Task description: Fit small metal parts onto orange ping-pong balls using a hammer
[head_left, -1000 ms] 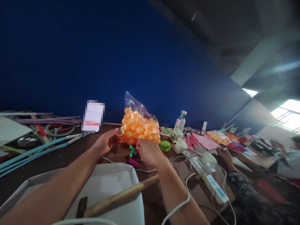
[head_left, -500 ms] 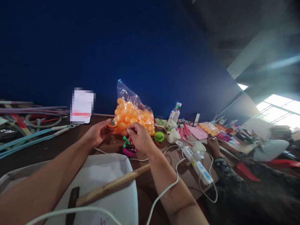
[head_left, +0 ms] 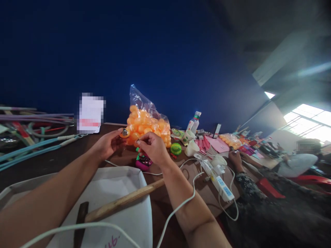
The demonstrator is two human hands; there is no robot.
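My left hand (head_left: 107, 144) pinches a small orange half-shell (head_left: 124, 133) with something shiny inside it, held up in front of a clear bag of orange balls (head_left: 148, 124). Just to its right, my right hand (head_left: 152, 148) has thumb and fingers pinched together on something too small to name. Under that hand lies a pink and green container (head_left: 143, 162) with dark bits inside, on the dark brown table (head_left: 64, 158).
A hammer (head_left: 113, 206) lies across a white tray (head_left: 124, 193) near me. White cable and a power strip (head_left: 219, 181) run on the right. A green lid (head_left: 176, 148), cups, a bottle (head_left: 194, 121) and pink papers lie beyond. Another person's arm (head_left: 240, 172) rests at right. Coloured rods lie at left.
Both my hands have lifted slightly and drawn closer together in front of the bag. The view has shifted a little; the left hand keeps its orange piece.
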